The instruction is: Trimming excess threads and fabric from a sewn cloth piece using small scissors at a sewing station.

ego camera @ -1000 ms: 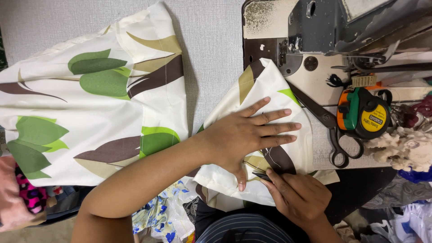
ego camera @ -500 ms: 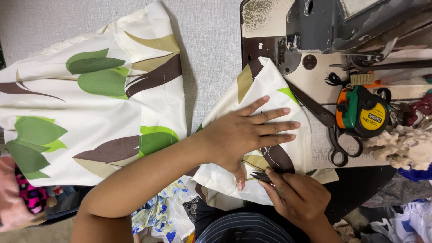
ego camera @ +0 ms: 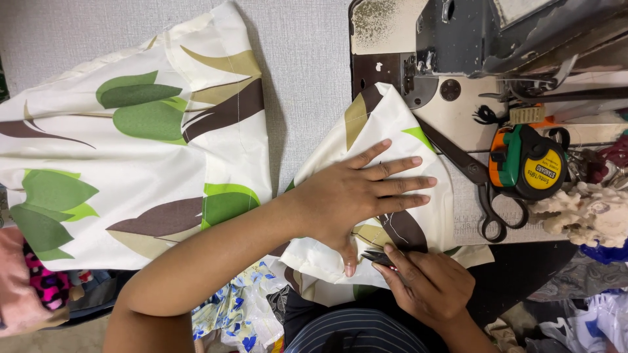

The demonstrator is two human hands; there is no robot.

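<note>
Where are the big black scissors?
In the head view, the big black scissors lie on the sewing table toward the right, between the folded leaf-print cloth under the left hand and the green and yellow tape measure.

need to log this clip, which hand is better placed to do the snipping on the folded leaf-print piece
Right, most likely. The right hand already holds the small snips at the edge of the folded leaf-print fabric, while the left hand lies flat on it, fingers spread, pinning it down.
</note>
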